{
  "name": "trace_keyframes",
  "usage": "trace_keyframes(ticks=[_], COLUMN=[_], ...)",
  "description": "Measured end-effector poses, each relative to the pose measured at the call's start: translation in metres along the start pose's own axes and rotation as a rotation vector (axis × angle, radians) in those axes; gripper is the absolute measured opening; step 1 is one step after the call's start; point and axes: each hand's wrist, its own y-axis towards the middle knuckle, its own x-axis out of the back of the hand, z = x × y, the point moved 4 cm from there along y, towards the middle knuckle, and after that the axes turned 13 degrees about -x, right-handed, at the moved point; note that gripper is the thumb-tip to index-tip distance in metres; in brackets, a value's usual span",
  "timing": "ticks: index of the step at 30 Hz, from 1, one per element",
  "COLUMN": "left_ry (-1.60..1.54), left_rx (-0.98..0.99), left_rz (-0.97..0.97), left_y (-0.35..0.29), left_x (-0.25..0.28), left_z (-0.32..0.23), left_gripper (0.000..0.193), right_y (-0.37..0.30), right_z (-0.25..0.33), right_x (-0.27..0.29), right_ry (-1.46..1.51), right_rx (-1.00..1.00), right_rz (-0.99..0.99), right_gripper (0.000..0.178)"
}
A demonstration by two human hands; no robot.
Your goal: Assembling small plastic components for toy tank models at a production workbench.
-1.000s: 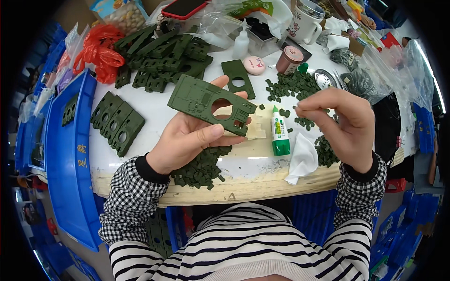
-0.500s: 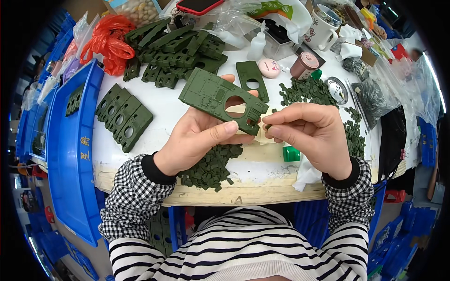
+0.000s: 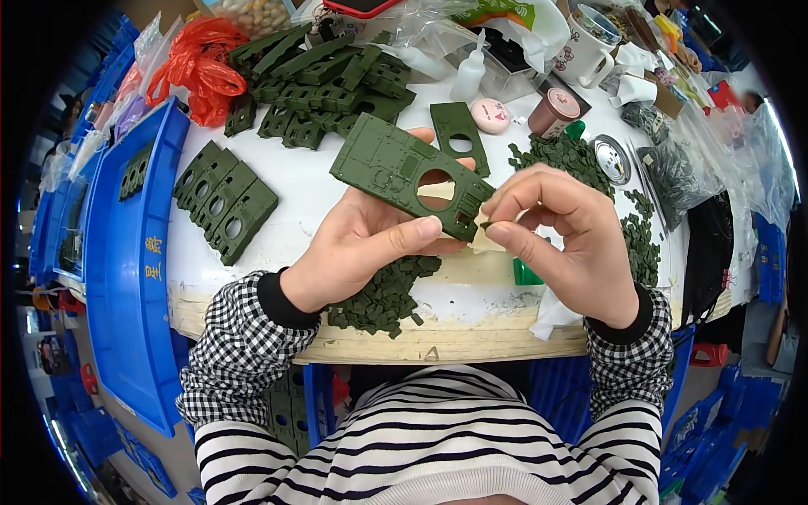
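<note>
My left hand (image 3: 370, 231) grips a dark green plastic model vehicle hull (image 3: 391, 164) with a round hole toward its right end. The thumb presses on its near edge and the fingers pass beneath. My right hand (image 3: 568, 236) is closed in a pinch at the hull's right end, on a small dark green plastic piece (image 3: 485, 225) mostly covered by the fingertips. I cannot tell whether that piece touches the hull. A heap of small green pieces (image 3: 379, 299) lies under my left wrist, and another heap (image 3: 564, 160) lies beyond my right hand.
More hulls are piled (image 3: 328, 84) at the back left; several stand in a row (image 3: 223, 202) beside a blue tray (image 3: 139, 337). One hull (image 3: 459, 135) lies behind my hands. A squeeze bottle (image 3: 468, 74), a pink jar (image 3: 554, 112), a round tin (image 3: 612, 160) and a mug (image 3: 587, 50) stand farther back.
My right fingertips have come up against the hull's right end, their pinch tighter round the small piece. The hull sits slightly farther right in the picture, still in my left hand.
</note>
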Motion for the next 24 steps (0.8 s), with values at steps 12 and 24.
trace_keyframes(ticks=[12, 24], left_ry=[0.005, 0.002], left_rx=[0.068, 0.079], left_rz=[0.019, 0.032], left_y=[-0.002, -0.002], left_x=[-0.0044, -0.0047], left_z=[0.0001, 0.0018], left_gripper=[0.079, 0.079], right_y=[0.0031, 0.0036], right_z=[-0.0005, -0.0031], right_x=[-0.003, -0.0046], right_ry=[-0.275, -0.296], right_rx=[0.178, 0.184], right_rz=[-0.03, -0.038], right_gripper=[0.008, 0.009])
